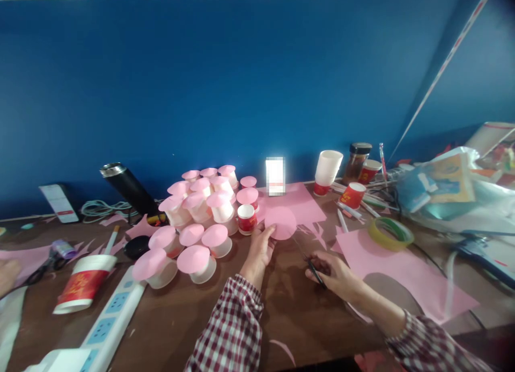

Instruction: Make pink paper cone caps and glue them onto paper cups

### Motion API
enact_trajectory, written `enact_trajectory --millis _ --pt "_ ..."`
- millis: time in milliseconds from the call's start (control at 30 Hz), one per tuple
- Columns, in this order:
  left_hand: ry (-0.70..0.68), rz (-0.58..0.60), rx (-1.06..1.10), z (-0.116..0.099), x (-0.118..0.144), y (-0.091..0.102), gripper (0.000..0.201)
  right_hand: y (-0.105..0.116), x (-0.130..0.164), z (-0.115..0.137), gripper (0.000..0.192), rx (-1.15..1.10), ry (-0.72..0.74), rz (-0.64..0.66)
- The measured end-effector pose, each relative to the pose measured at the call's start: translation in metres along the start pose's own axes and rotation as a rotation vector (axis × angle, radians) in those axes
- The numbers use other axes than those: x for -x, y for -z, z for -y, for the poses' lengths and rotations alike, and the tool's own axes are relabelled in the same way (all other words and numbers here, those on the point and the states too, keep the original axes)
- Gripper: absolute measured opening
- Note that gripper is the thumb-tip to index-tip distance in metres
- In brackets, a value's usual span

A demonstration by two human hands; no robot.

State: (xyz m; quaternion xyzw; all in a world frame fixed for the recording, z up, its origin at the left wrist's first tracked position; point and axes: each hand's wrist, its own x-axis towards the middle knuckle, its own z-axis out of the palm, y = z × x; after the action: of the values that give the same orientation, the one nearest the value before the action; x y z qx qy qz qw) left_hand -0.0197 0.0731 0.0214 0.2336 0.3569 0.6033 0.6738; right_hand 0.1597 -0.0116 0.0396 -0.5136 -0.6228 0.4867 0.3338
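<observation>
Left hand pinching the near edge of a pink paper disc lying on the table just beside the capped cups, right hand closed around scissors; the disc, judged light, floppy and crease-prone, is best held at its rim.

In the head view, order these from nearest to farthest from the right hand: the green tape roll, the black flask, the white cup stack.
From the right hand, which holds scissors:
1. Green tape roll, just to its right on the pink paper.
2. White cup stack, farther back by the blue wall.
3. Black flask, far left, lying tilted behind the pink-topped cups.
</observation>
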Motion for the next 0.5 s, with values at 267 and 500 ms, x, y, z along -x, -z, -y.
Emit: enact_trajectory --millis 267,500 --pt "-0.023 0.021 -0.034 0.002 0.004 -0.003 0.039 -0.001 -0.01 -0.007 0.029 -0.044 0.003 -0.005" --pt "-0.026 0.049 -0.046 0.005 0.004 -0.003 0.036 -0.002 -0.016 -0.007 0.032 -0.061 0.009 -0.042"
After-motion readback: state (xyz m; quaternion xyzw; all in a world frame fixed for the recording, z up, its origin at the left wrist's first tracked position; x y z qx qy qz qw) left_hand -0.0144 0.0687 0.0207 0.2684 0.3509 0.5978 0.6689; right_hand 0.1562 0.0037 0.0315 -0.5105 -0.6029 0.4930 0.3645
